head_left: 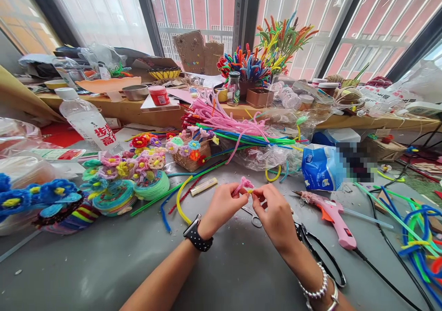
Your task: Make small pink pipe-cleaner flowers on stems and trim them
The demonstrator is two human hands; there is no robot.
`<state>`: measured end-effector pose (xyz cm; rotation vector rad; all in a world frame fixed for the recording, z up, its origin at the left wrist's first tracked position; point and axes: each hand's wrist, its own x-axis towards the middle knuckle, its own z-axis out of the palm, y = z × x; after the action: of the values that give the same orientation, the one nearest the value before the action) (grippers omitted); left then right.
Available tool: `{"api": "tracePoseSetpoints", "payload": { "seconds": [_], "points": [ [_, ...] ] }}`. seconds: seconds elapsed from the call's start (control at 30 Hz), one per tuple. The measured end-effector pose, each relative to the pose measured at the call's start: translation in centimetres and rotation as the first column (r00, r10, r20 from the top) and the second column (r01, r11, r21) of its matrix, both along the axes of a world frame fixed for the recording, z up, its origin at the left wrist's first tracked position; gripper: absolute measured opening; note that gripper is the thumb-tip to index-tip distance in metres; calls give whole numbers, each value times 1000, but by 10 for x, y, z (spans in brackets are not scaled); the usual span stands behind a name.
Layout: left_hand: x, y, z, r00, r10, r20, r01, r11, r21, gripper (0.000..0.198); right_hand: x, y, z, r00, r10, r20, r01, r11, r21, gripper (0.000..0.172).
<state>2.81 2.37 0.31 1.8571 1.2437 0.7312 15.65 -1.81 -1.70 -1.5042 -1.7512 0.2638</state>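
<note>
My left hand (221, 208), with a black dotted watch strap on its wrist, pinches a small pink pipe-cleaner flower (246, 182) above the grey table. Facing it, my right hand (277, 214) has thumb and forefinger closed on a short yellow pipe-cleaner piece (250, 191) at the flower. The fingers partly hide both pieces. Small scissors (256, 220) lie below the hands. Beside my right wrist rests a tool with black loop handles (322, 253). Farther right lies a pink hot glue gun (333, 214), its tip pointing left.
Pipe-cleaner flowers in coiled pots (115, 198) stand at left, near a plastic bottle (86, 122). A bundle of pink pipe cleaners (221, 115) lies behind the hands. At right are a blue packet (319, 168), a black cord (386, 281) and tangled pipe cleaners (419, 232).
</note>
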Motion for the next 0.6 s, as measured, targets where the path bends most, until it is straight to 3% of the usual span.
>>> {"api": "tracePoseSetpoints", "payload": {
  "seconds": [0.17, 0.3, 0.4, 0.6],
  "points": [
    [-1, 1, -1, 999, 26, -32, -24, 999, 45, 18, -1, 2, -2, 996, 22, -88, -20, 999, 30, 15],
    [-2, 2, 0, 1000, -11, -11, 12, 999, 32, 20, 8, 4, 5, 979, 73, -189, -81, 996, -34, 19],
    [-2, 1, 2, 998, -55, 10, 55, 998, -15, 22, 15, 6, 9, 987, 63, -147, -72, 995, -62, 24],
    [-1, 1, 5, 987, -127, 97, 136, 986, -94, 24, 19, 11, 8, 984, 167, -62, -171, 982, -75, 26]
  ]
}}
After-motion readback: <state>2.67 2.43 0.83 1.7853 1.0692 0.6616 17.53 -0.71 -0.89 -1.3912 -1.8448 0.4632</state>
